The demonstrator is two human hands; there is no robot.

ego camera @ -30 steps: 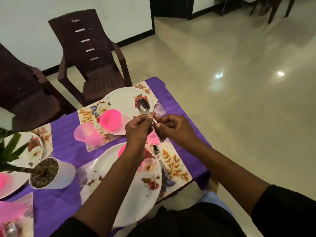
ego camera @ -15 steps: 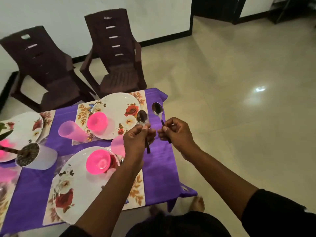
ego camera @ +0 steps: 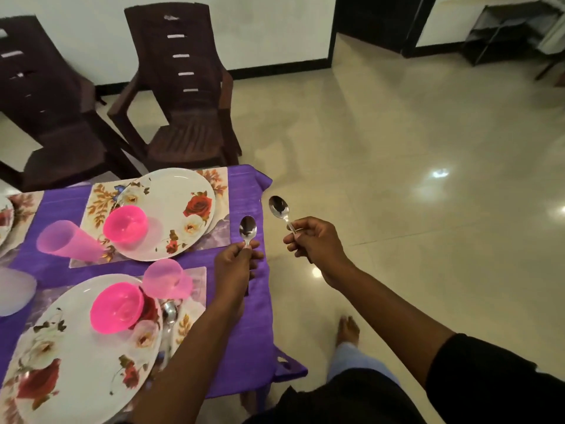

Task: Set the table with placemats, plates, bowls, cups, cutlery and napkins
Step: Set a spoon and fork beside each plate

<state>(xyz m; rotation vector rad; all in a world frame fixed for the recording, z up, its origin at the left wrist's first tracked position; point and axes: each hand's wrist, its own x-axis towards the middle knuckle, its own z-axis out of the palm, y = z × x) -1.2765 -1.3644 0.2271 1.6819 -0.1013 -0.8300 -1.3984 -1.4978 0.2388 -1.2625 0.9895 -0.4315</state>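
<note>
The cutlery step is being worked through. The left hand [ego camera: 235, 266] is pinching a spoon [ego camera: 248, 228] by its handle at centre frame, over the purple cloth just right of the far placemat [ego camera: 219, 237]. The right hand [ego camera: 316, 240], fingers curled, is holding a second spoon [ego camera: 278, 207] out past the table edge, above the floor. The near setting, lower left, is seemingly already showing a spoon [ego camera: 169, 313] beside its plate [ego camera: 61, 362], though it is blurred. Next, one spoon probably needs laying beside the far plate [ego camera: 171, 197].
</note>
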